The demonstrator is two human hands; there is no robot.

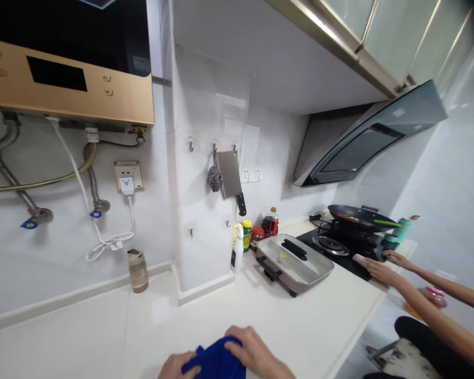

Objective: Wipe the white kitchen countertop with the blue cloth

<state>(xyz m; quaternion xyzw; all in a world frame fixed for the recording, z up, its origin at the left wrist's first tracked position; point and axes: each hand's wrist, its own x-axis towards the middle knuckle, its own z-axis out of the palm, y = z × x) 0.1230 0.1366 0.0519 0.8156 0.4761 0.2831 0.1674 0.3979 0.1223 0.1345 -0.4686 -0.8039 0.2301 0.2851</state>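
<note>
Both of my hands grip a blue cloth (218,359) low in the view, over the front part of the white countertop (158,326). My left hand (178,367) pinches its left side, fingers closed on the fabric. On the right side, my right hand (256,351) has its fingers curled over the cloth's upper edge. The lower part of the cloth is cut off by the frame's bottom edge. Closest beyond my hands stands an electric pan with a glass lid (294,263), to the right.
A co-worker's hands (379,268) are at the cooktop (355,258), one with a pale cloth. A wok (361,217) sits there. Near the wall stand a brown bottle (137,271), a white spray bottle (239,250) and jars (256,237). A cleaver (229,176) hangs on the pillar.
</note>
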